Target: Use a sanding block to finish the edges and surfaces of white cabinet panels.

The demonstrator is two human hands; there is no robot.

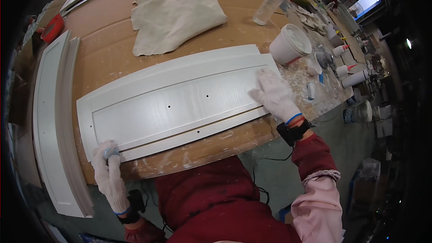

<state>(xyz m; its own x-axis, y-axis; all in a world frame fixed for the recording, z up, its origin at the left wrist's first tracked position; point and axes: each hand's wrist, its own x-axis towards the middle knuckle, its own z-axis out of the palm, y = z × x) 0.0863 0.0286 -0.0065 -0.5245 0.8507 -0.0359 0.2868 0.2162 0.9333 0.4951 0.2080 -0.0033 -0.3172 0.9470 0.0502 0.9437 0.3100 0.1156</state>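
Observation:
A long white panel (148,94) with a recessed centre and several small dark holes lies across the table in front of me. A second white piece shows along its far edge. My right hand (273,93), in a white knit glove, rests flat on the panel's right end, thumb apart from the fingers. At the near left corner is my left hand (108,173), gloved alike and curled around something small and bluish-grey that I cannot make out. Its fingertips touch the panel's edge.
More white panels (49,121) are stacked at the left edge, near a red bowl (52,28). A pale cloth (175,22) lies beyond the panel. To the right stand a white bucket (290,45), a clear bottle (268,9) and several glue bottles (345,70).

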